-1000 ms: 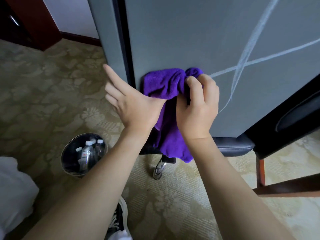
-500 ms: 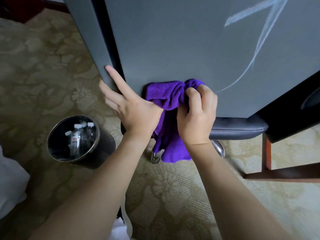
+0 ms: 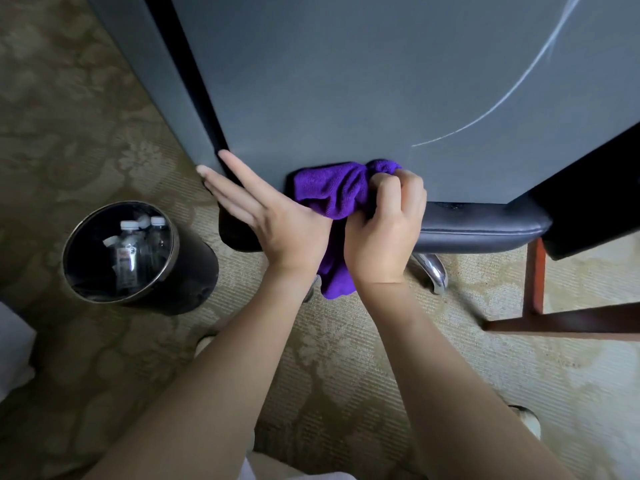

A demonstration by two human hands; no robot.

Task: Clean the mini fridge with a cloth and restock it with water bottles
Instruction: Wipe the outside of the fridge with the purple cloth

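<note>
Since the earlier frames, both hands and the cloth are seen lower on the grey door, now at its bottom edge, and the pale wipe streaks lie higher and further right.

Nearest the camera, two bare forearms are stretched forward over the patterned carpet (image 3: 346, 368). The left hand (image 3: 277, 220) is laid flat with its fingers straight and spread, the fingertips resting across the dark seam at the door's left edge; it is judged to be placed there to steady the mini fridge (image 3: 346, 81) while the door is rubbed. The right hand (image 3: 384, 230) is curled tightly, its grip pinching a bunched purple cloth (image 3: 332, 192), which is pressed against the lower edge of the door, with a loose tail hanging below the wrist. Bunching probably gives a firm pad for wiping.

Beneath the fridge, a black padded chair seat (image 3: 485, 230) is seen, with a chrome leg (image 3: 433, 271) showing below it, so the fridge appears to be carried on the seat. A wooden frame (image 3: 536, 271) stands at the right.

To the left, on the floor, a round black bin (image 3: 180, 271) is stood well apart from the fridge, and several water bottles (image 3: 135, 251) are held upright inside it, presumably kept within reach for restocking. That step is not yet begun; the door is shut and cleaning of the exterior is judged to be near its lower limit.
</note>
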